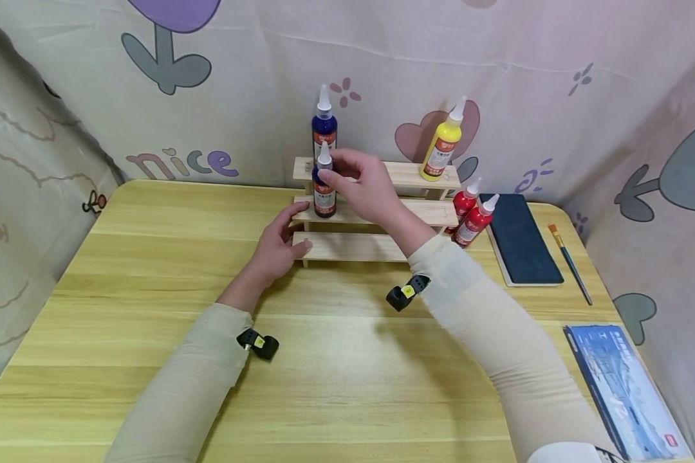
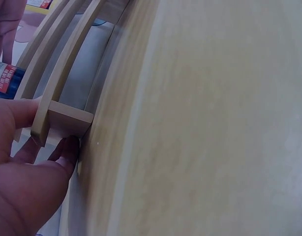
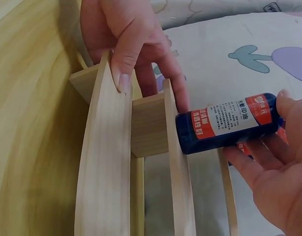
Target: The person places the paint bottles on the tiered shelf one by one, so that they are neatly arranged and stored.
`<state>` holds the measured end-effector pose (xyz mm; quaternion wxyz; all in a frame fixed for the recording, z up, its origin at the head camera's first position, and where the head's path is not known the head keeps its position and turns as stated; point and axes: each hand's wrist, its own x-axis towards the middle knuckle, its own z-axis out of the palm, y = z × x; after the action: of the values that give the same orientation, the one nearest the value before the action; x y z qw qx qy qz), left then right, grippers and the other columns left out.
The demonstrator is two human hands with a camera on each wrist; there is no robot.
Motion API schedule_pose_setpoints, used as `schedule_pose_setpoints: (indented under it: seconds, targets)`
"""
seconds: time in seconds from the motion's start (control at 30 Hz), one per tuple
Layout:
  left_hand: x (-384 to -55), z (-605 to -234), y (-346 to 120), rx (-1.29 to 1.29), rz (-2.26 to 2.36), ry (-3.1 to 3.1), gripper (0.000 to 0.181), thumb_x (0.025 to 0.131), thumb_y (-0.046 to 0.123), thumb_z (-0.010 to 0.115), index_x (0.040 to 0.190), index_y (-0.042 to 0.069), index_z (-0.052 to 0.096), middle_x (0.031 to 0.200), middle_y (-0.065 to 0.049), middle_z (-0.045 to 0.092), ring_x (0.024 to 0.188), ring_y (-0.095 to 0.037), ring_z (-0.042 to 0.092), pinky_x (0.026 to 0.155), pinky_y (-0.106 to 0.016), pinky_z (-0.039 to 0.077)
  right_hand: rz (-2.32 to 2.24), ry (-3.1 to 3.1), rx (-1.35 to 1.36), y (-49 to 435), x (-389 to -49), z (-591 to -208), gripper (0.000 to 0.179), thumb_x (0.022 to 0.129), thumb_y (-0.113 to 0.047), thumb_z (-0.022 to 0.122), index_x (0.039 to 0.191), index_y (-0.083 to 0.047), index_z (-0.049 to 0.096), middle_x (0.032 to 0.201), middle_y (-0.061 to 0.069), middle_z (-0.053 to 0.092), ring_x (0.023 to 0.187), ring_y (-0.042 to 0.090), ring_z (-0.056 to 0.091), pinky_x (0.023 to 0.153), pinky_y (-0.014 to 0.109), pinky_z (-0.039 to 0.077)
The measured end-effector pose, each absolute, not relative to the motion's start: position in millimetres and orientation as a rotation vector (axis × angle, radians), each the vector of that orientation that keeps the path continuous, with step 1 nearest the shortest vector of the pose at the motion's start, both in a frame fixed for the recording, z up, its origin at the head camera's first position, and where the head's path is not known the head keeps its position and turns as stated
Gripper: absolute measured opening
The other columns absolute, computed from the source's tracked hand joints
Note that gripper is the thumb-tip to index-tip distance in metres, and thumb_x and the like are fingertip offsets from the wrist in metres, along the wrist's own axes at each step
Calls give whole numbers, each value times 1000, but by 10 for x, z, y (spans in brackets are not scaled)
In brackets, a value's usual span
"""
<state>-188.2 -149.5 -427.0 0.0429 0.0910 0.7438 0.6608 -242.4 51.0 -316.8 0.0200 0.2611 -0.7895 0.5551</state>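
A three-step wooden display rack (image 1: 359, 247) stands on the table near the curtain. My left hand (image 1: 272, 247) grips its left end, with the thumb over the lowest step and the fingers at the side. On the left end of the middle step is a dark blue ink bottle (image 1: 325, 199) with a white pointed cap. My right hand (image 1: 367, 183) pinches it near the top; in the right wrist view the bottle's base (image 3: 183, 135) meets the step. Behind it, another blue bottle (image 1: 324, 125) stands on the top step. A yellow bottle (image 1: 441, 151) stands at that step's right end.
Two red bottles (image 1: 473, 225) stand close beside the rack's right end. Further right lie a dark notebook (image 1: 524, 241), a paintbrush (image 1: 570, 263) and a blue-covered pad (image 1: 625, 386). A patterned curtain (image 1: 255, 83) hangs right behind the table.
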Motion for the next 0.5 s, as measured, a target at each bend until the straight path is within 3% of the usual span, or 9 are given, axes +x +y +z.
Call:
schedule_pose_setpoints:
  seconds: [0.5]
  targets:
    - [-1886, -4288, -1491, 285, 2050, 2264, 74, 89, -18, 61, 151, 17, 42, 157, 1, 33, 134, -33, 42, 114, -40, 28, 1773, -2390, 647, 784, -2168, -3200, 37, 96, -17, 70, 130, -5, 65, 123, 9, 67, 110, 14, 63, 94, 28, 50]
